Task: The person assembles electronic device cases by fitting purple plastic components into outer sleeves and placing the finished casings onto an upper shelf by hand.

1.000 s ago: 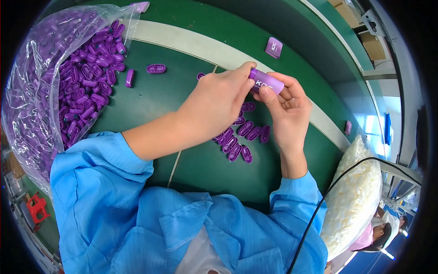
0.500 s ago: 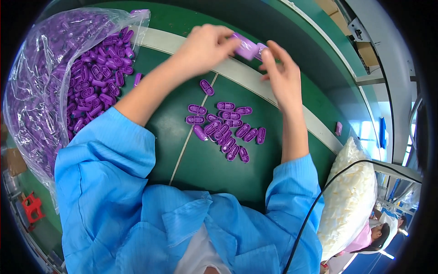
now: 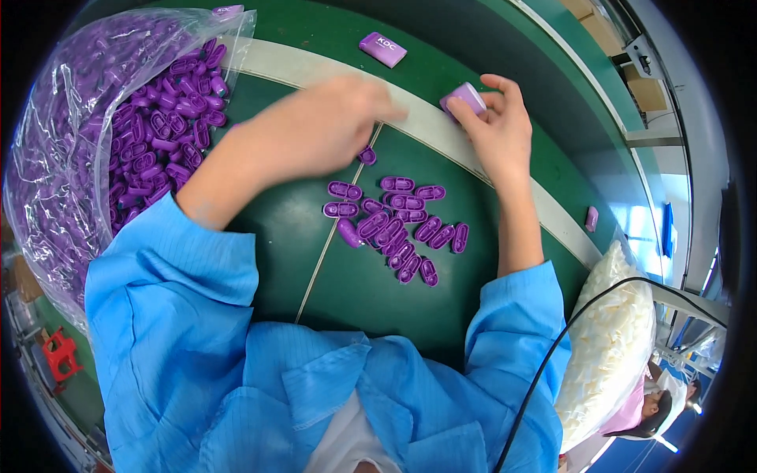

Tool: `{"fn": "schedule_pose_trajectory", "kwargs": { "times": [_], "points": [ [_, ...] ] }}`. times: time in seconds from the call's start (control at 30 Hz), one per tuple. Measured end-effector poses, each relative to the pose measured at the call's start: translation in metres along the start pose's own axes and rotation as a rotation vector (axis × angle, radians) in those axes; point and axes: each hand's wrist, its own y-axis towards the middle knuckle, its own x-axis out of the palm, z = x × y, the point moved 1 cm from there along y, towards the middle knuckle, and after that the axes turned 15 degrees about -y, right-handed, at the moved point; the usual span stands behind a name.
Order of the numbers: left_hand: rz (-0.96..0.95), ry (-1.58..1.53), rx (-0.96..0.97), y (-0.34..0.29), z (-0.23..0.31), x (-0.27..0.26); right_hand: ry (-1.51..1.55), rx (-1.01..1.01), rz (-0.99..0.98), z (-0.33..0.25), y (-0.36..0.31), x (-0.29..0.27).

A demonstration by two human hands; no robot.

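My right hand [image 3: 498,130] is closed on a light purple plastic case [image 3: 464,101], pinched between thumb and fingers above the pale strip. My left hand [image 3: 335,122], smeared by motion, hovers over the table at left of centre, and its fingers cannot be made out. Below it lies a small hollow purple oval shell [image 3: 367,155], partly covered by the hand. A similar case [image 3: 383,49] with white printing rests alone on the green surface past the strip. Several more oval shells [image 3: 388,230] are spread in a loose group between my forearms, most with their hollow side up.
A large clear plastic bag [image 3: 59,150] full of purple shells lies at the left. To the right stands a bag of cream-coloured pieces [image 3: 611,339], with a black cable [image 3: 530,374] running past it. Another purple piece [image 3: 591,218] lies near the right edge. Red stool [image 3: 61,355] at lower left.
The case that was in my left hand now lies on the far green surface. My left hand has drawn back leftward and nearer. My right hand still holds its case, slightly farther right.
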Motion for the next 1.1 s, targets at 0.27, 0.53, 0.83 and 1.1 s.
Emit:
{"fn": "schedule_pose_trajectory", "kwargs": {
  "times": [0.27, 0.53, 0.83, 1.1],
  "points": [
    [-0.015, -0.131, -0.194, -0.007, 0.034, 0.011, 1.041, 0.312, -0.557, -0.002, -0.057, -0.027],
    [0.159, -1.066, -0.488, 0.020, 0.023, 0.044, 0.918, 0.259, -0.329, -0.003, -0.061, -0.016],
    [0.223, -1.238, -0.515, 0.014, 0.018, 0.045, 0.832, 0.201, -0.296, -0.009, -0.066, -0.020],
    [0.361, -0.406, -0.268, 0.003, 0.055, 0.057, 0.771, 0.175, -0.239, -0.019, -0.074, -0.021]
  ]
}}
